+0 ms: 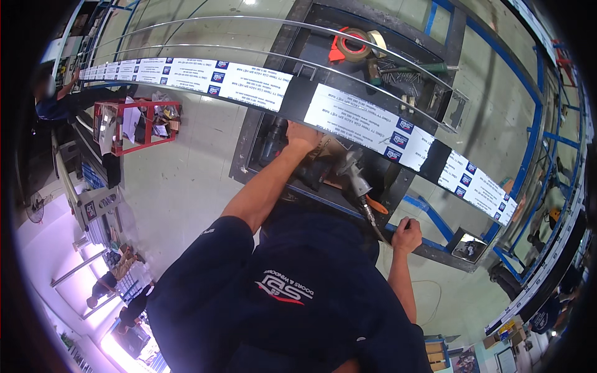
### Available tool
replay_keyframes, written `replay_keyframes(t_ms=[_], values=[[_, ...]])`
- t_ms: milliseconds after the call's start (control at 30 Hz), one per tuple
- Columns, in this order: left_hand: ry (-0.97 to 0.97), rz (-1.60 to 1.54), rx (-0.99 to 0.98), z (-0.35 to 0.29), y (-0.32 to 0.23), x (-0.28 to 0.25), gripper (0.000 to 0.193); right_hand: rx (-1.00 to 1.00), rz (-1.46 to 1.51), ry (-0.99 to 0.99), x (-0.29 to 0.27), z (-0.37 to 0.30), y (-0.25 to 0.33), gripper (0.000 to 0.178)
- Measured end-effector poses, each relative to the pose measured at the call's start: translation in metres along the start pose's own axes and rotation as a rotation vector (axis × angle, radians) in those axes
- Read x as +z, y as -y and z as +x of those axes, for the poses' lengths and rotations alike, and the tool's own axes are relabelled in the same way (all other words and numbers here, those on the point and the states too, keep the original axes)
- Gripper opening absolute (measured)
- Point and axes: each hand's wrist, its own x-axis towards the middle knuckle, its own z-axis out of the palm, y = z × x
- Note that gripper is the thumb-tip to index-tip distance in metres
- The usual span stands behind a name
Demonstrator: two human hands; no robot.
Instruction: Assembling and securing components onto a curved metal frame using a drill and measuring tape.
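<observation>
A long profile [373, 130] with white printed film and black bands lies across the bench, slanting down to the right. My left hand [302, 137] is at its near edge, over the tool tray; the profile and shadow hide most of its fingers. My right hand [407, 235] is closed, low over the bench's near right edge, with anything inside it hidden. Between my hands, an air tool [356, 174] with a hose lies in the tray beside an orange-handled tool [376, 205]. A dark power drill [273, 142] lies left of my left hand.
Beyond the profile, the bench tray holds tape rolls [354, 45], a green-handled hammer [407, 71] and loose screws. Thin metal rods [261, 20] arch across the far side. A red-framed cart [138, 127] stands left. Another person [59, 99] is at the profile's far left end.
</observation>
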Motion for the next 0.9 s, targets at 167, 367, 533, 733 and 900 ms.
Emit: replay_keyframes(t_ms=[167, 367, 533, 733, 900], values=[[0.276, -0.192, -0.005, 0.023, 0.05, 0.052, 0.046, -0.019, 0.007, -0.014, -0.002, 0.004, 0.006, 0.026], [0.233, -0.154, 0.041, 0.019, 0.07, 0.077, 0.046, 0.026, 0.003, 0.014, -0.004, 0.005, 0.003, 0.028], [0.203, -0.097, 0.064, 0.003, 0.091, 0.079, 0.046, 0.046, 0.015, 0.018, -0.004, 0.005, 0.004, 0.027], [0.152, -0.037, 0.06, 0.0, 0.086, 0.094, 0.045, 0.014, 0.032, -0.009, -0.007, 0.005, 0.008, 0.026], [0.127, -0.012, 0.074, -0.009, 0.078, 0.106, 0.044, 0.008, 0.021, 0.007, -0.006, 0.004, 0.006, 0.026]])
